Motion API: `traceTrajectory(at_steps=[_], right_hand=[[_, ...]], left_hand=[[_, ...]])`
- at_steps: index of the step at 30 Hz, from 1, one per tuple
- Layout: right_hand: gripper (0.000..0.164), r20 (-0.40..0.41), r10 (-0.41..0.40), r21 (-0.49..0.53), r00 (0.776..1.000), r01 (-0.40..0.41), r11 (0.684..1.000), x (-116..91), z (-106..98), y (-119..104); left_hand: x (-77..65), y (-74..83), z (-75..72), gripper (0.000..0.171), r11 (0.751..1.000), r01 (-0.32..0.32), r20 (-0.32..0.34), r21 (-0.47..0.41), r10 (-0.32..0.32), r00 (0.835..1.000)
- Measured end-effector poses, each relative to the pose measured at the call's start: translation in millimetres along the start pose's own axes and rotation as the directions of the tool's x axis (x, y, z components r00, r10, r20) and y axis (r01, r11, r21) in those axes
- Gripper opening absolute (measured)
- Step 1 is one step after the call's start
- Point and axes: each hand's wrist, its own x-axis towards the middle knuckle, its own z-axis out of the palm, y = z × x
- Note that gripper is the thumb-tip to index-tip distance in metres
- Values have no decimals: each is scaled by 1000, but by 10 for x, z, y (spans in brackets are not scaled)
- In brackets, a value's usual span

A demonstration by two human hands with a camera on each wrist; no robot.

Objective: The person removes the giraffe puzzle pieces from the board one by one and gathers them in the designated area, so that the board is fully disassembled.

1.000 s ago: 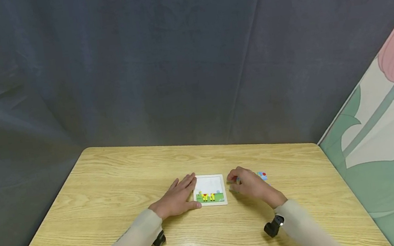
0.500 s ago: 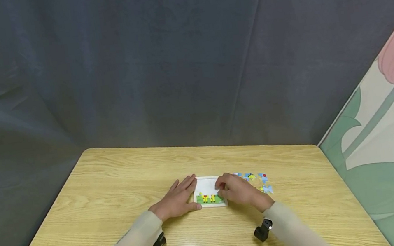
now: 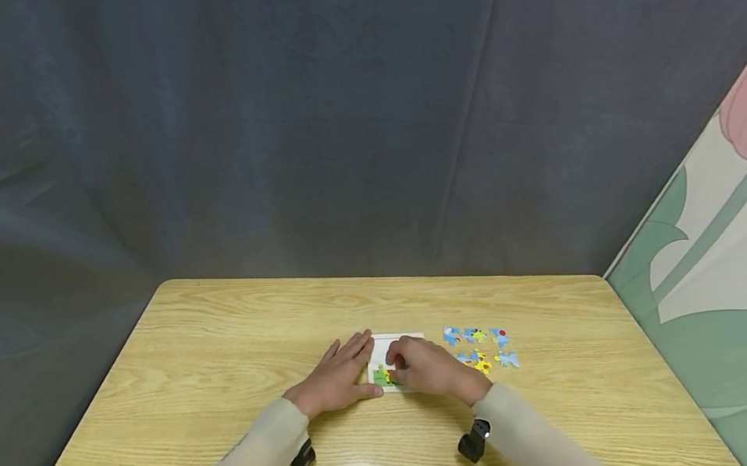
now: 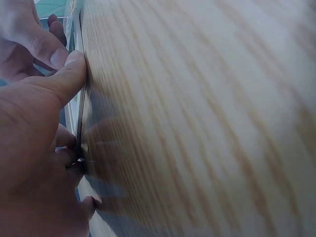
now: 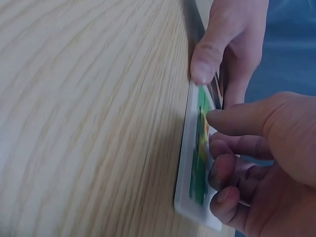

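Note:
A small white-framed puzzle board (image 3: 380, 347) lies on the table, its lower strip filled with green and yellow picture pieces. My left hand (image 3: 336, 378) lies at its left edge, fingers straight and thumb on the near corner. Over the board's lower middle, my right hand (image 3: 430, 367) has its thumb and fingers pinched together. The puzzle piece between them is almost wholly hidden by the fingers. In the right wrist view, the right thumb and curled fingers (image 5: 232, 121) are against the green picture strip (image 5: 198, 170). The left wrist view has the left thumb (image 4: 71, 79) on the board's edge.
Several loose blue and yellow puzzle pieces (image 3: 477, 334) lie in two rows to the right of the board. The wooden table (image 3: 250, 320) ends at a dark curtain (image 3: 307, 155) behind, with a flower-patterned cloth (image 3: 727, 281) at the right.
My right hand has moved left from the loose pieces to over the board, uncovering those pieces. My left hand has stayed on the board's left edge.

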Motion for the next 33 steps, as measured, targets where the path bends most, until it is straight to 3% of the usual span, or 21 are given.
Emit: traceTrajectory(at_steps=[16, 33], right_hand=[[20, 68, 161, 40, 985, -164, 986, 43, 14, -209], [26, 33, 111, 155, 993, -115, 981, 24, 72, -129]], left_hand=[[60, -84, 67, 94, 1000, -9, -11, 11, 9, 1000], [59, -111, 93, 94, 1000, -11, -20, 10, 11, 1000]])
